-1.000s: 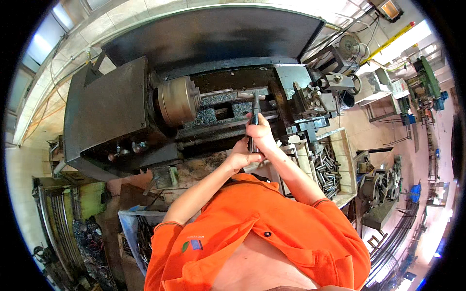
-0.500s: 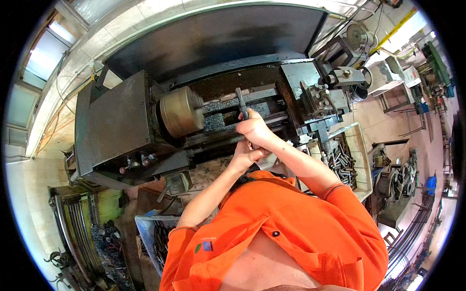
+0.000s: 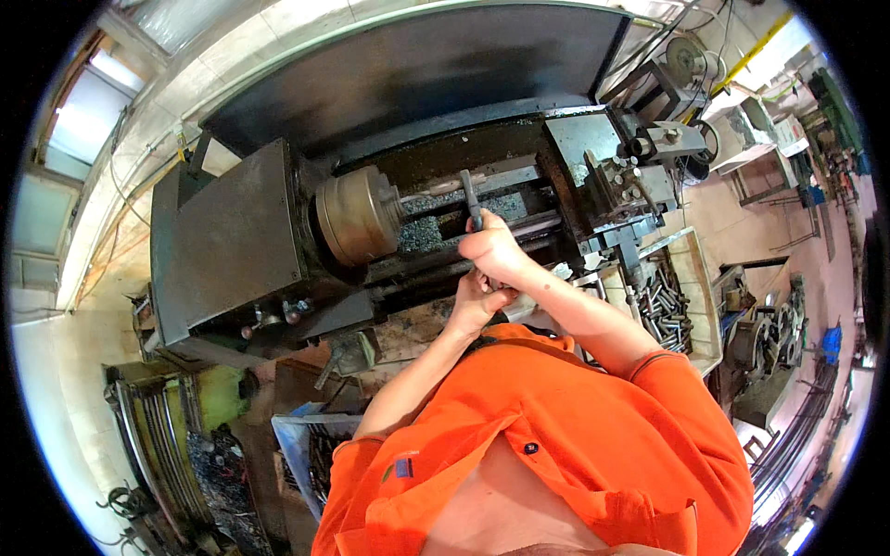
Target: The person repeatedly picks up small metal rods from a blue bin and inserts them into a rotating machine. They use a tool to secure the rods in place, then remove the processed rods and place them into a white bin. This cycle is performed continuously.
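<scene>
My right hand (image 3: 493,250) is closed round a dark grey bar-shaped tool (image 3: 471,196), file-like in outline though its exact kind is not clear. The tool's far end crosses a slim metal workpiece (image 3: 436,197) that sticks out of the lathe chuck (image 3: 357,218); whether they touch I cannot tell. Just below and nearer to my body, my left hand (image 3: 477,301) is closed against the underside of my right hand. What its fingers hold is hidden. Metal chips (image 3: 419,233) lie on the lathe bed under the workpiece.
Right of my hands sit the tool post (image 3: 619,185) and carriage. A dark splash guard (image 3: 417,69) stands behind the bed. Control levers (image 3: 269,320) project from the headstock (image 3: 227,246). At my right is a tray (image 3: 706,320) of metal pieces; a blue-white bin (image 3: 297,445) stands lower left.
The whole view has shifted slightly, so the lathe and hands appear a little farther right. Both hands keep the same hold, and the tool still lies across the workpiece.
</scene>
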{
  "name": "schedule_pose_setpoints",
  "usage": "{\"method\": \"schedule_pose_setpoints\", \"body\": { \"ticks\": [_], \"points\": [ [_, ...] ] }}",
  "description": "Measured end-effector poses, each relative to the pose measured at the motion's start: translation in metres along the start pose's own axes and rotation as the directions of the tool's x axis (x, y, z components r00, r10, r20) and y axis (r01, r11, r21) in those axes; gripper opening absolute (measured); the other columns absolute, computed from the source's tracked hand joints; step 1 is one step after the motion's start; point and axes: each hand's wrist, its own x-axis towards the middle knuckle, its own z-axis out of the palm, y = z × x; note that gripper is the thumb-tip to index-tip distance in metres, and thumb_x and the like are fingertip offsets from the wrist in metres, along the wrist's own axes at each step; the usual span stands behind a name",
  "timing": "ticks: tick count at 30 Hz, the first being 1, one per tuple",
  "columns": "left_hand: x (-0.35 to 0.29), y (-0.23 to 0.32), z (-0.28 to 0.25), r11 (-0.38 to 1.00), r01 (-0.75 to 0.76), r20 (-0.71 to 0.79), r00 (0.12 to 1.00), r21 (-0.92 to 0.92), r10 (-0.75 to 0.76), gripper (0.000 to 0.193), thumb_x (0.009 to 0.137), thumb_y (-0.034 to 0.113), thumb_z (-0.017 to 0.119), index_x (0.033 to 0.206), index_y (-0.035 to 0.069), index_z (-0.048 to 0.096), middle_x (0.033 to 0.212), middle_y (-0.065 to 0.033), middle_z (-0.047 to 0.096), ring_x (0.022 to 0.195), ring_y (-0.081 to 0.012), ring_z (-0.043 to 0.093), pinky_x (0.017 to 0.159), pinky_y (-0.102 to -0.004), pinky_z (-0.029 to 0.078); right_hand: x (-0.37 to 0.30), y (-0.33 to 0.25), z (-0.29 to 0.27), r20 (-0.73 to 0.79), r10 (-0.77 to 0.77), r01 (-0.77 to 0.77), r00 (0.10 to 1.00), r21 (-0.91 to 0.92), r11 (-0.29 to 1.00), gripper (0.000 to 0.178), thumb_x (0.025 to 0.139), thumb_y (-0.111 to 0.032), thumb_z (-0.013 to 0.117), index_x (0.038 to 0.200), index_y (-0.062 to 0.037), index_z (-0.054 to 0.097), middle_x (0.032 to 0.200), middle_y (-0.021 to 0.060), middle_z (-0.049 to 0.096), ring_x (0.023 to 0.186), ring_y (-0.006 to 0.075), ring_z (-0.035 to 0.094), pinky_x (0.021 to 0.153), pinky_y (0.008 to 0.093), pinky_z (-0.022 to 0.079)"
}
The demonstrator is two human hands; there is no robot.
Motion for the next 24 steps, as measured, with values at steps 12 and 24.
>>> {"method": "schedule_pose_setpoints", "body": {
  "ticks": [12,24],
  "points": [
    [0.001,-0.008,-0.005,0.999,-0.031,0.003,1.0,-0.02,0.031,0.015,0.063,0.004,0.066,0.074,0.0,0.056,0.064,-0.0023,0.056,0.054,-0.0098,0.052,0.046,-0.022,0.04,-0.005,-0.013,0.001,0.033,0.086,-0.089,0.996,0.082,0.993,0.018,0.066,-0.006,0.053,0.08,-0.0042,0.043,0.059,0.0045,0.043,0.044,0.0139,0.043,0.037,0.0298,0.034],
    [0.003,-0.017,-0.014,0.996,-0.086,-0.009,0.996,-0.015,0.086,0.018,0.063,0.003,0.069,0.074,0.001,0.055,0.065,-0.0013,0.054,0.057,-0.0098,0.051,0.048,-0.0245,0.04,0.001,-0.005,0.009,-0.008,0.014,-0.014,1.0,0.008,1.0,0.022,0.064,-0.008,0.054,0.083,-0.0009,0.045,0.064,0.0097,0.048,0.053,0.019,0.049,0.047,0.0319,0.038]
  ]
}}
